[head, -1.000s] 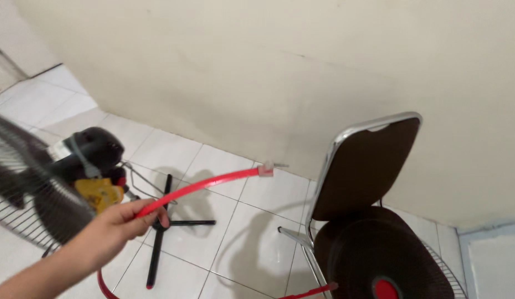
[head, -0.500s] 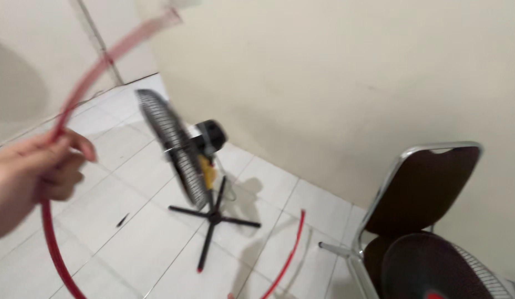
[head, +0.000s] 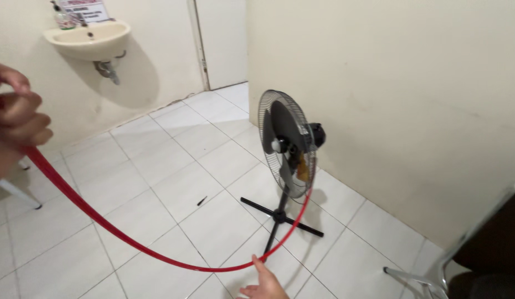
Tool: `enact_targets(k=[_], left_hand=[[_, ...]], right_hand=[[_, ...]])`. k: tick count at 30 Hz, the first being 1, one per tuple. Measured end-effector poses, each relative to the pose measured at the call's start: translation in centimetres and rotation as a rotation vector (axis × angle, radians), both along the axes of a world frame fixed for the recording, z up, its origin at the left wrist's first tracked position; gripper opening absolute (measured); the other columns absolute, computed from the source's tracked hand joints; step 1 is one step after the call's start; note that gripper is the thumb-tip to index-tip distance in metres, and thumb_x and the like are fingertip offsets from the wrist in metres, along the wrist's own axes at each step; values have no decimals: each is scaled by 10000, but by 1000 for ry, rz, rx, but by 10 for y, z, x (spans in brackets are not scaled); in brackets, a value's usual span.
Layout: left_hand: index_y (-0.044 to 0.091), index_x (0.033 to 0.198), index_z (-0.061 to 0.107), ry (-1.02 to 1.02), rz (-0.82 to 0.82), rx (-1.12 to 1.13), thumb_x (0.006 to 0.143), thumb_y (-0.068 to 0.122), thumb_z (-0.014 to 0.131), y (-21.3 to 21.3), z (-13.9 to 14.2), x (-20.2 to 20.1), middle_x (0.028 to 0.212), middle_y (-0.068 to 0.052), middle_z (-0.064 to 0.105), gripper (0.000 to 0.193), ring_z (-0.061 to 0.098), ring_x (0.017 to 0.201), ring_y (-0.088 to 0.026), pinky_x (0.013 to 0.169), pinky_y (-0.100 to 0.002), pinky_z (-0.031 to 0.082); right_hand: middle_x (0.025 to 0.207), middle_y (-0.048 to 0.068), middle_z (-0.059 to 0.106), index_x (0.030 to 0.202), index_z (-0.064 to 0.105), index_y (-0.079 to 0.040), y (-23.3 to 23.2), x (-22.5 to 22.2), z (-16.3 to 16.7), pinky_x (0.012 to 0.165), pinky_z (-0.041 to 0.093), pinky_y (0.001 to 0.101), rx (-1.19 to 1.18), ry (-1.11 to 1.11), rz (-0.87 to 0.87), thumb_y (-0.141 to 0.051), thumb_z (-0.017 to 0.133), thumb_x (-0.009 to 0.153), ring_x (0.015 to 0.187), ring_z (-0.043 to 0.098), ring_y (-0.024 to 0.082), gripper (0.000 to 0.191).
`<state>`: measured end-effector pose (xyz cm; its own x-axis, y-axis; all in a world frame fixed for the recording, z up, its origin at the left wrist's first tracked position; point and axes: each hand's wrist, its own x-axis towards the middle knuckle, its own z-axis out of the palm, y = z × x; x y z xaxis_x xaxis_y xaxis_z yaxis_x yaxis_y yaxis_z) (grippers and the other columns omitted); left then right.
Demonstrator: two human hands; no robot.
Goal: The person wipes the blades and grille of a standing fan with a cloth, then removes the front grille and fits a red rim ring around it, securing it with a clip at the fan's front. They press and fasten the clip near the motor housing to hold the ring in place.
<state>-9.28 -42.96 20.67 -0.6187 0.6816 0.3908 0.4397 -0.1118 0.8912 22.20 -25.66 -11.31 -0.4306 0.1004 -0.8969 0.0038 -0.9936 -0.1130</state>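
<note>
Presently, left hand (head: 16, 119) at frame's left edge grips a long red flexible hose (head: 130, 243) sagging across mid-frame to the open right hand (head: 263, 282) at bottom centre, beside a black pedestal fan (head: 288, 149); bending seems underway, firmer right grasp needed.

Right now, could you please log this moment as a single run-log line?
left hand: grips red hose | right hand: open, touching hose | hose loops before pedestal fan

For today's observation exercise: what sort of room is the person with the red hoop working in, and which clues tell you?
Probably a washroom or utility corner: a wall-mounted basin, white floor tiles and a closed door. A pedestal fan stands by the wall.
</note>
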Motion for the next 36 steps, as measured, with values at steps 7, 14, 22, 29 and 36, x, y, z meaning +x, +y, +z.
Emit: enact_targets(k=[7,14,22,29,36], left_hand=[[152,952,440,-78,174,-93,1188,478,223,-14,-4,-34,570,79,203,457,184,467,-105,470,-319,239],[109,972,462,-83,221,-210,1190,426,196,25,-61,-89,574,40,220,467,193,482,-133,509,-347,254],[80,960,470,-265,92,-160,1182,375,238,115,-116,-164,599,48,221,436,198,512,-130,512,-333,230],[53,924,474,-484,-114,-173,1165,300,379,207,-147,-199,642,41,260,358,253,567,-124,550,-306,270],[0,977,576,-281,-203,-384,1122,353,375,297,-173,-251,729,-43,457,431,473,675,-188,654,-375,454]], right_hand=[[1068,155,588,1301,479,-131,8,-47,-23,811,448,540,-4,144,-415,-306,667,885,957,566,314,489],[632,13,405,1077,605,-91,141,22,-50,454,389,337,605,-173,-732,-146,582,993,482,396,155,103],[705,10,508,961,590,-101,299,85,-3,499,458,328,1043,-233,-642,-166,601,999,511,457,125,77],[678,-21,385,1044,550,-153,364,64,57,460,284,281,1371,-272,-535,-367,560,1068,511,330,96,216],[707,-13,434,1119,600,-75,349,7,107,503,270,267,1543,-423,-342,-464,382,1118,560,320,85,445]])
